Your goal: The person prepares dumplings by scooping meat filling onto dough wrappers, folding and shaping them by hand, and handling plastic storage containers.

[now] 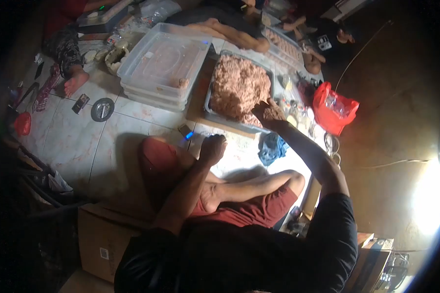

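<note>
A large mound of pinkish, coarse paste like ground meat fills a grey tray in front of me. My right hand is at the tray's near right corner, touching the mound. Its fingers look partly spread, and their tips are hard to make out against the paste. My left hand hovers above the floor in front of my crossed legs, its fingers curled closed. What it holds, if anything, is hidden. A crumpled blue cloth lies between my hands on the near side of the tray.
Stacked clear plastic containers stand left of the tray. A red plastic bag and several jars sit to the right. A lighter-like object and a round black ashtray lie on the tiles. Other people sit across the floor.
</note>
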Motion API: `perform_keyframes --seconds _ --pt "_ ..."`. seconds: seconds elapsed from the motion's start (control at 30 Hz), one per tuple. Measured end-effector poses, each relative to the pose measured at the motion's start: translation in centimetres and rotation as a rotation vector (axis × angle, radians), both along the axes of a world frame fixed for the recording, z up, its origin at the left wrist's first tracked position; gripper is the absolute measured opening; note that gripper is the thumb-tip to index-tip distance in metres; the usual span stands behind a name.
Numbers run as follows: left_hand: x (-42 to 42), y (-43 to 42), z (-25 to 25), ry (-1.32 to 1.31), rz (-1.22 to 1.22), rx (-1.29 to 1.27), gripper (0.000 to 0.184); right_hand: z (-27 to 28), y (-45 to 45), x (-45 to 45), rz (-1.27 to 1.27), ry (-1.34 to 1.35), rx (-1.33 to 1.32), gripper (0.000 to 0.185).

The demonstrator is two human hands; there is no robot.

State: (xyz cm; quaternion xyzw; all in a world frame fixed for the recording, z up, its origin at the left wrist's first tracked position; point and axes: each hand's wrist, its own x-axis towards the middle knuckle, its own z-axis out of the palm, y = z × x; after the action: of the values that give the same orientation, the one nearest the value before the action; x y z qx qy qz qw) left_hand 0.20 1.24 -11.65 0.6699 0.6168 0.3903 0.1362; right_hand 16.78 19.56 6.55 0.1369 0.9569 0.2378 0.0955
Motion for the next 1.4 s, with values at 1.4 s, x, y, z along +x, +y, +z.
perform_keyframes --seconds 1.4 --pt "1.2 2.6 16.3 -2.093 -0.559 -0.162 0.085 -2.8 -14.9 0.4 -0.296 1.34 -0.296 0.038"
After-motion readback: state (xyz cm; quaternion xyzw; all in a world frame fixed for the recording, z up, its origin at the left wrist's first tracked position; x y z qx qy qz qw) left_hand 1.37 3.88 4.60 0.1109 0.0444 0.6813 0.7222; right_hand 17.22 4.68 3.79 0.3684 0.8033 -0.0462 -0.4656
